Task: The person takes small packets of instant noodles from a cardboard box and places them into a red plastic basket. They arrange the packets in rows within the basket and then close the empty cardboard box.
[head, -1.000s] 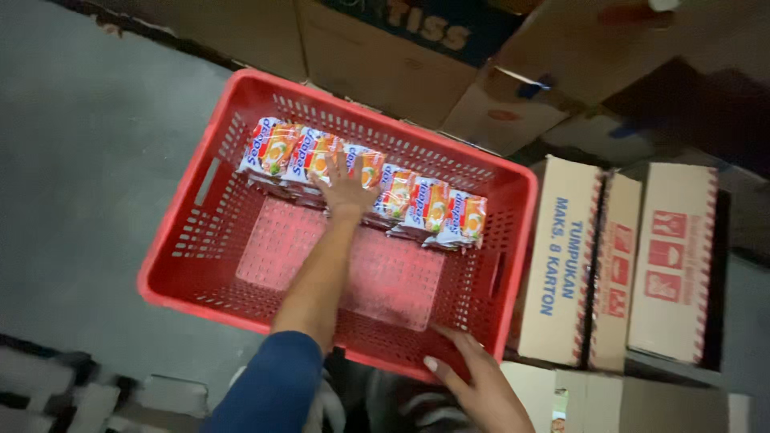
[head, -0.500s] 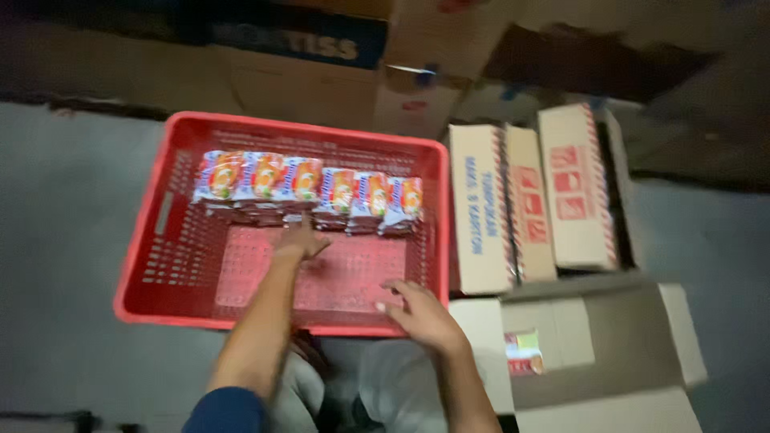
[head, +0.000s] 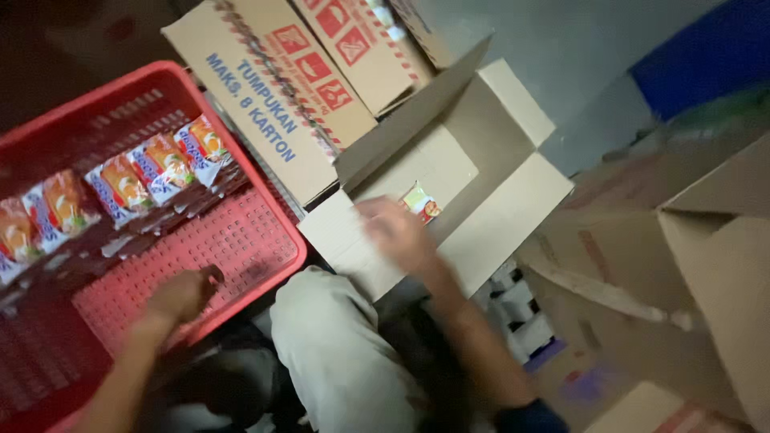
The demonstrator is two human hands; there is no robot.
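A red plastic basket (head: 265, 265) lies at the left, with a row of orange and white snack packets (head: 128, 184) standing along its far side. My left hand (head: 180, 295) rests on the basket's near rim, fingers curled on the edge. My right hand (head: 395, 228), blurred by motion, reaches over the open cardboard box (head: 513, 192) at the centre. One small packet (head: 423, 202) shows inside that box, just beyond my fingers. The hand holds nothing that I can see.
Two closed printed cartons (head: 289, 88) lie side by side behind the basket and the open box. More brown cardboard boxes (head: 714, 265) fill the right side. My knee in light trousers (head: 337, 345) is between the basket and the open box.
The view has swung right. My left hand has drawn back from the packets to the basket's near rim. My right hand has left the rim and moved over the open box.
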